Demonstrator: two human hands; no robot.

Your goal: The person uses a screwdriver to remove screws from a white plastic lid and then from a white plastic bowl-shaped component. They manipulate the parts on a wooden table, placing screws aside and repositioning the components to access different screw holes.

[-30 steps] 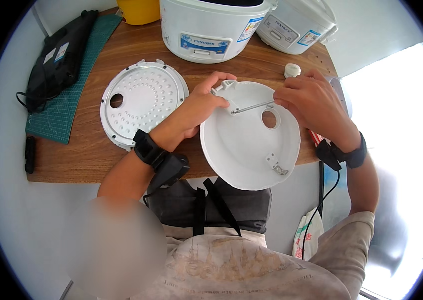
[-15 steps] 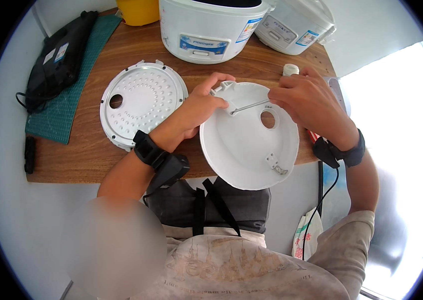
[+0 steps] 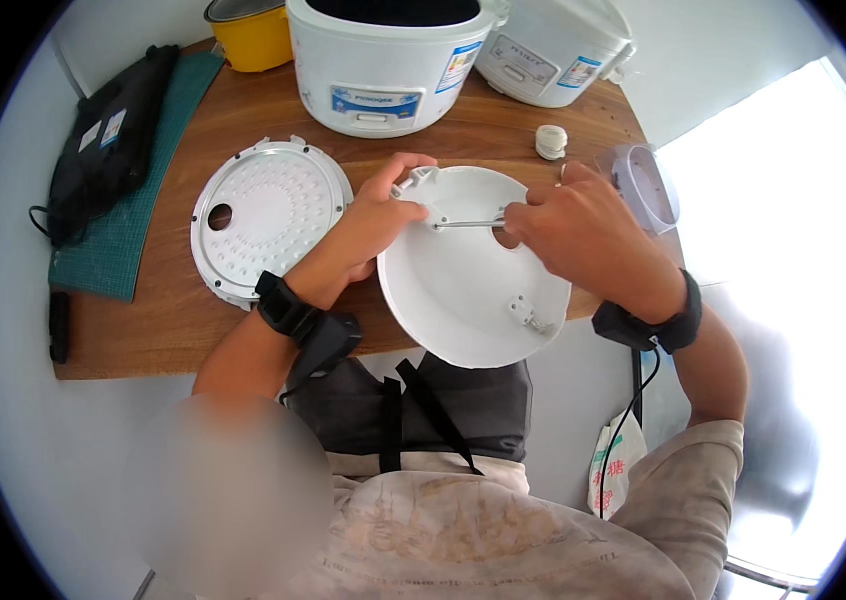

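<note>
White round shallow lid, edge clasped in left hand, with slim silver metal rod, pinched in right hand, running leftward, tip near left thumb

Beneath the fingers spreads a brown wooden table with streaky grain, its near edge lying between them and a pale grey floor. Well to their left stands a plain whitish left wall; beyond them, to the right, rises a pale far wall. Further right of the fingers, white light floods a bright opening or panel, too washed out to identify.
</note>
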